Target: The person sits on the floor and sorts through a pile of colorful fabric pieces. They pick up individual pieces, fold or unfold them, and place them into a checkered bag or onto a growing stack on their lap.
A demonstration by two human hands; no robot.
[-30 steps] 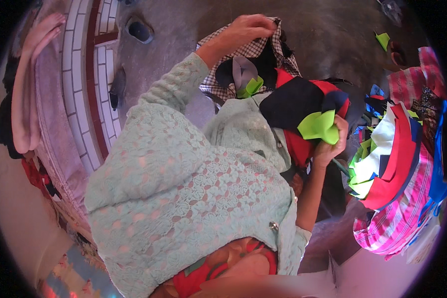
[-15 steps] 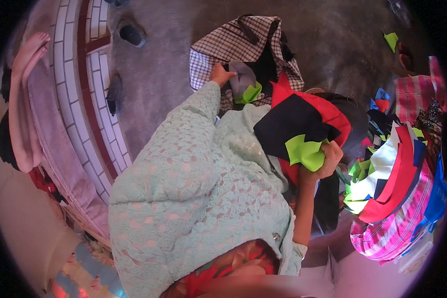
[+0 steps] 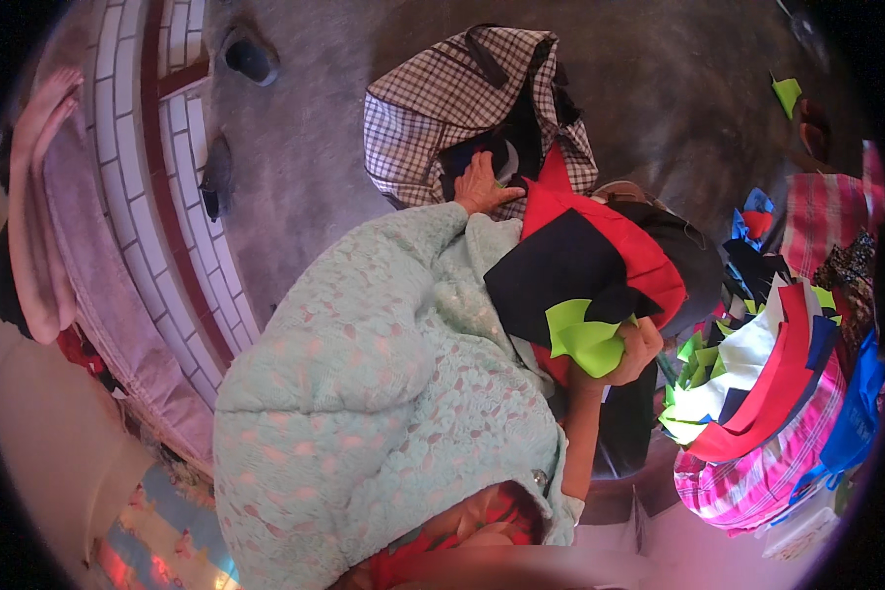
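Observation:
My right hand [image 3: 635, 354] is closed around a lime-green cloth piece [image 3: 586, 337] above my lap. Beneath it, a black cloth [image 3: 556, 261] lies over a red cloth [image 3: 624, 236] across my knees. My left hand [image 3: 484, 187] reaches into the mouth of a brown-and-white checked bag [image 3: 442, 84] on the floor, thumb and fingers apart. Next to its fingers, a sliver of grey cloth [image 3: 510, 159] shows against the bag's dark inside. The left fingertips are partly hidden there.
At the right stands a pink plaid bundle [image 3: 747, 482] heaped with red, white and green cloth pieces. A green scrap [image 3: 787, 95] lies on the floor beyond. Dark shoes [image 3: 250, 57] sit near the white brick edging [image 3: 118, 128]. Another person's limb [image 3: 37, 216] rests at the far left.
My left hand has moved right and lower at the bag's mouth. The grey and green cloth it held has gone down into the bag, mostly out of sight. My right hand keeps its green piece.

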